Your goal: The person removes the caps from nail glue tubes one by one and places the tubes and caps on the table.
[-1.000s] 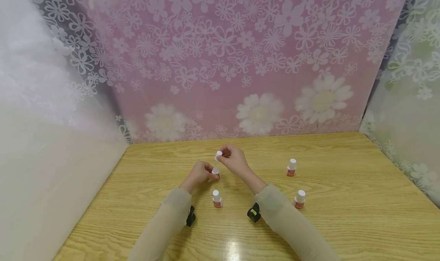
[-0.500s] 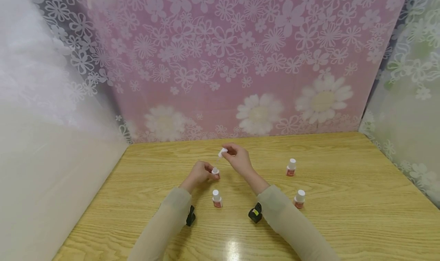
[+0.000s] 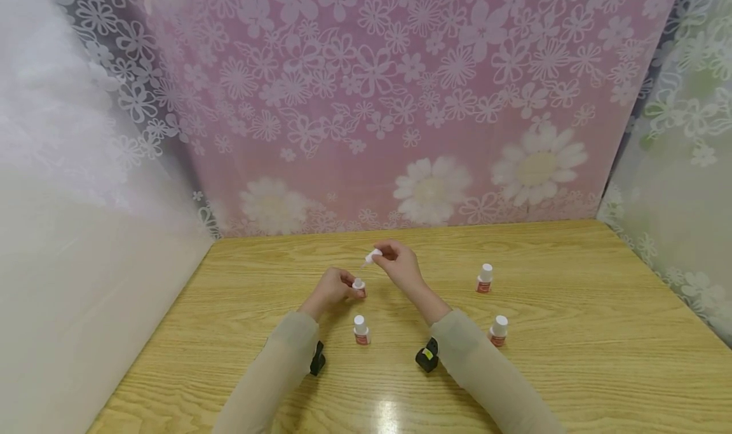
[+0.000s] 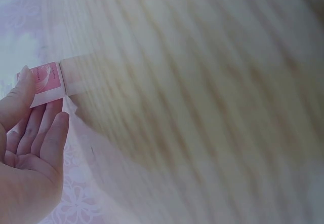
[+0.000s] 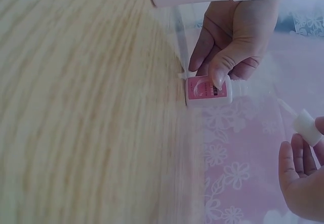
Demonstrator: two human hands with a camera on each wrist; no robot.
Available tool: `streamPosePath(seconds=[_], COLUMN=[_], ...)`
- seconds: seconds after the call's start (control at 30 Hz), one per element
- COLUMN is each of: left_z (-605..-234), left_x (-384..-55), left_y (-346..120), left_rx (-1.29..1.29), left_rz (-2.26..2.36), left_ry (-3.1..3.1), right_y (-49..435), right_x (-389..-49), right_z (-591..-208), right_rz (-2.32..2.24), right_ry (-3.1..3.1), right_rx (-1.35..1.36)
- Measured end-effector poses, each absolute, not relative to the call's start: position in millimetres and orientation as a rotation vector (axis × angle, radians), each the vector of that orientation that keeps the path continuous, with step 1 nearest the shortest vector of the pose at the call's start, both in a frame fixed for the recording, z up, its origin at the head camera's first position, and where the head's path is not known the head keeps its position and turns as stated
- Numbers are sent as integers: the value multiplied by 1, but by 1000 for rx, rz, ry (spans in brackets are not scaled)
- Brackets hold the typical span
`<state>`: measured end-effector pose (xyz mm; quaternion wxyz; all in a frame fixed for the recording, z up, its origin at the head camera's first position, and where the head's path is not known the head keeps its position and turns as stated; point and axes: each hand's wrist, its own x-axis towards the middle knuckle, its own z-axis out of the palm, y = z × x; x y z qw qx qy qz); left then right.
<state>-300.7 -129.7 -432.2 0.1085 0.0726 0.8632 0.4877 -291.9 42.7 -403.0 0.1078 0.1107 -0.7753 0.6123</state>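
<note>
My left hand (image 3: 333,286) holds a small white bottle (image 3: 359,286) with a pink-red label upright on the table. Its cap is off and the narrow neck shows. In the left wrist view, the thumb presses against the label (image 4: 48,78). Up and to the right of the bottle, my right hand (image 3: 400,270) pinches the white cap (image 3: 373,256) between thumb and fingers. From the cap a thin pale applicator stem (image 5: 287,107) sticks out, slanting down toward the bottle neck. The right wrist view shows the stem's tip apart from the neck.
Three capped bottles of the same kind stand upright on the wooden table (image 3: 257,332): one near bottle (image 3: 361,332) between the forearms, a far right bottle (image 3: 484,279) and a near right bottle (image 3: 499,332) beside the right sleeve. Flowered sheeting (image 3: 343,186) borders the table.
The right hand has moved slightly right, away from the bottle, and tilted the cap so its stem slants. The left hand and its bottle have stayed in place.
</note>
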Motion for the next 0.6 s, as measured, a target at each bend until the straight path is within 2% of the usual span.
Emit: streamPosePath(seconds=[0.6], left_z=[-430], left_x=[-299], left_y=[-127], left_rx=[152], left_rz=[1409], left_ry=[2557], right_y=[43], right_x=[-290], right_z=[-402], right_rz=[1956], right_ry=[-2229], right_rx=[202])
